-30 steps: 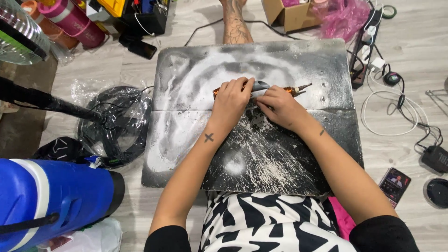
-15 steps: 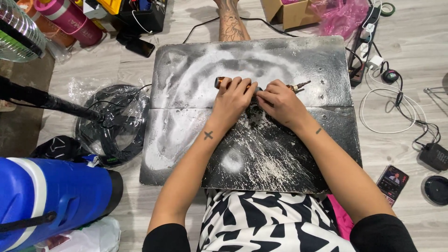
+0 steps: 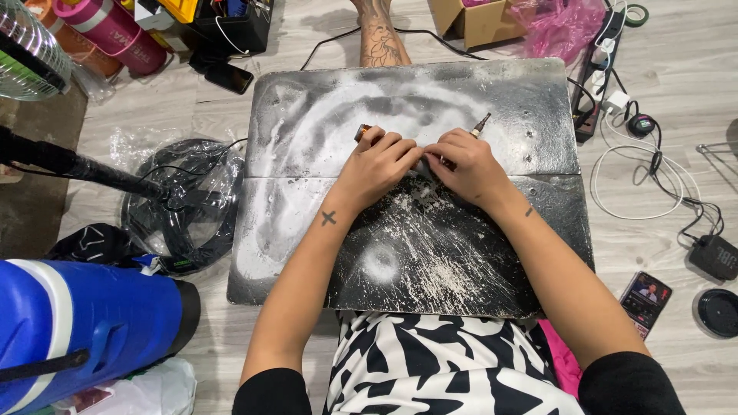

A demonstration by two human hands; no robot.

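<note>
On a pale wood floor point(image 3: 676, 77), a black board point(image 3: 461, 261) dusted white lies before the lap, both hands, left hand point(image 3: 377, 165) and right hand point(image 3: 465, 163), gripping a thin tool point(image 3: 481, 123) mid-board, cables point(image 3: 630, 177) and a box point(image 3: 477, 23) beyond.

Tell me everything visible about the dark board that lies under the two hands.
The dark flat board lies on the pale wood-look floor. It looks like two panels joined by a seam across the middle. Its black surface is worn, with white powdery smears and scratches. The left hand and the right hand rest on it near the seam, holding a thin tool.
</note>
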